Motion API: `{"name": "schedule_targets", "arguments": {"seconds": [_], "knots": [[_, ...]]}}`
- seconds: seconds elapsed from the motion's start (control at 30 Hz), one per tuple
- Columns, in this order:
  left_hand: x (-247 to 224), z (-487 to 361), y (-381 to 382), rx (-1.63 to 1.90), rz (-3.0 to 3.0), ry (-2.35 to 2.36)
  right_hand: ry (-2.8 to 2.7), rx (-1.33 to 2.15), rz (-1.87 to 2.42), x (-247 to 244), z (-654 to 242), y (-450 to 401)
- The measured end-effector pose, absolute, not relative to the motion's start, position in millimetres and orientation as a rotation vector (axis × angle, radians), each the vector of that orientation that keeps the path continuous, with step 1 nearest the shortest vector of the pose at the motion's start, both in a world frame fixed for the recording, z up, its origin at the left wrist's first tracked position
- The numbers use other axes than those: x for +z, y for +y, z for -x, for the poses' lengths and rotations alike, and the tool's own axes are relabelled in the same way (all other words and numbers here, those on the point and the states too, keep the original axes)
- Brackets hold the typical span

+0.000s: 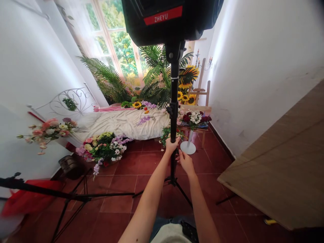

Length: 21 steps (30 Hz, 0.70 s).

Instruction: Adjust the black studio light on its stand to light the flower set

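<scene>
A black light stand (173, 125) rises upright before me, with a black studio light (167, 32) lettered "ZHEYU" on top. Wrapped round the middle of its pole is my left hand (172, 145). Slightly lower and to the right, my right hand (186, 161) is closed with its fingertips at the pole's side. What those fingers pinch, if anything, is too small to make out. The stand's legs (182, 194) spread over the red tiled floor (146, 165).
Ahead, a metal-framed bed (121, 123) bears a cream cover and scattered flowers. Flower arrangements (103, 146) stand before it. A white-based flower stand (188, 147) is just beyond my hands. Another black stand (65, 195) crosses the left; a large brown panel (278, 168) leans at right.
</scene>
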State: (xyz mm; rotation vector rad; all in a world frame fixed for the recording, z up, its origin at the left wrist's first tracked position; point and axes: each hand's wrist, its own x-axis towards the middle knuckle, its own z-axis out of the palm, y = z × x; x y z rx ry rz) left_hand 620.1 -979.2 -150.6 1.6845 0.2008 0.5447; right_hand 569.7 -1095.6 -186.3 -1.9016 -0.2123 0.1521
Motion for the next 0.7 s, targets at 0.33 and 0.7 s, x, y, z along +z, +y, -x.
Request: {"name": "schedule_targets", "arguments": {"seconds": [0.33,0.7], "knots": [[-151.4,-622.6,-980.7,0.529,-1.683,0.200,-0.178,0.081,1.893,-192.0,-572.5,-1092.9],[-142.5,-620.4,-985.0,0.487,-1.645,0.238,-0.171,-0.016,1.761,-185.3,-578.1,-1101.9]]}}
